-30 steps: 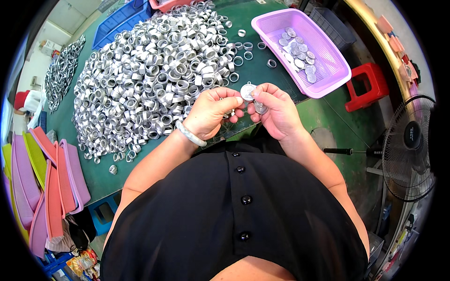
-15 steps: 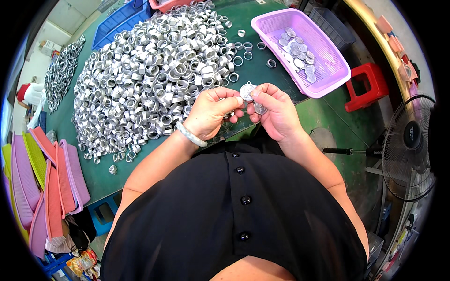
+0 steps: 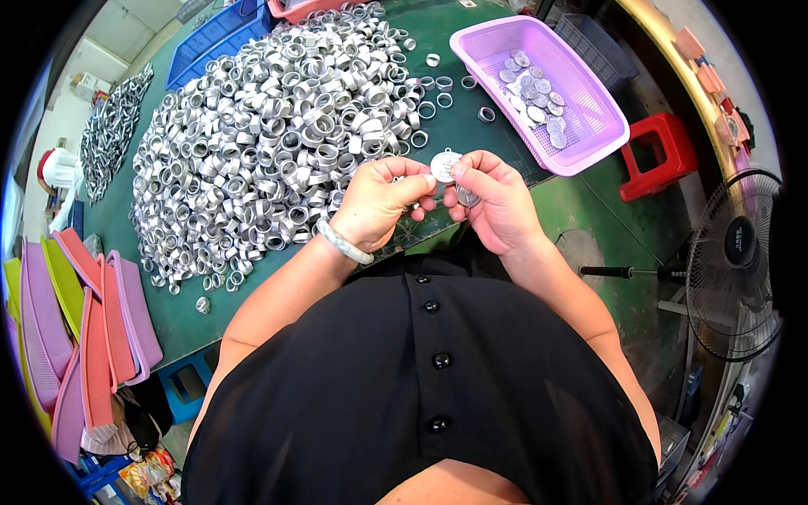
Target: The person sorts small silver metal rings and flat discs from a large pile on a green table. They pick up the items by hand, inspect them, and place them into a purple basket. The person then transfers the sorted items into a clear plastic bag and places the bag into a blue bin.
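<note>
A round silver medallion with a small loop on its top edge is pinched between both hands over the table's near edge. My left hand, with a pale bangle at the wrist, is closed, its thumb on the medallion's left side. From the other side, my right hand grips the medallion with thumb and forefinger. A second silver disc is tucked under my right thumb, against the curled fingers. Small metal bits show by the left fingertips, too small to name.
A large heap of silver metal rings covers much of the green table. Beyond my right hand, a purple basket holds several silver discs. Stacked coloured baskets stand at left; a red stool and a fan at right.
My hands and the medallion stay almost still. At the far left, the person in the background has shifted slightly.
</note>
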A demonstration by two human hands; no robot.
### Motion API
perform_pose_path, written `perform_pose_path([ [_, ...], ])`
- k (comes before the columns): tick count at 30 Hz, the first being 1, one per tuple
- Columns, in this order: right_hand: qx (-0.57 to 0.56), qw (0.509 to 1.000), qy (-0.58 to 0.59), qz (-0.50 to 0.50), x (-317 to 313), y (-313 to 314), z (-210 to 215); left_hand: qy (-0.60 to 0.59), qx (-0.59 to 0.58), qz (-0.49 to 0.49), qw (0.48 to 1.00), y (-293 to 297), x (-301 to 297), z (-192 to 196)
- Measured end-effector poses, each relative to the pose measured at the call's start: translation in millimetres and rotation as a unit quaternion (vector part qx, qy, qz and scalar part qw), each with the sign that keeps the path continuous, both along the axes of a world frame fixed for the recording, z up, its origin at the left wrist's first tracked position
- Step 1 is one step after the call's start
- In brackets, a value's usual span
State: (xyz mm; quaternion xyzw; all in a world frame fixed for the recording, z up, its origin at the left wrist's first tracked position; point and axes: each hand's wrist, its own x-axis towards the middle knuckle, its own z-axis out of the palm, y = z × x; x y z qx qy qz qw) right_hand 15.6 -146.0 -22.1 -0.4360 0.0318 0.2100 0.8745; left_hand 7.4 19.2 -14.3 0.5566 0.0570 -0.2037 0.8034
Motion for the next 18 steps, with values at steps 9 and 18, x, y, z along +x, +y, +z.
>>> perform_pose_path([
  [9, 0.001, 1.000, -0.004, 0.001, -0.6, -1.2, -1.7, -0.007, 0.004, -0.004, 1.000, -0.5, 0.5, 0.6],
  [18, -0.005, 1.000, -0.018, 0.004, -1.2, -0.9, -0.4, -0.007, 0.010, -0.006, 1.000, 0.0, 0.4, 0.7],
])
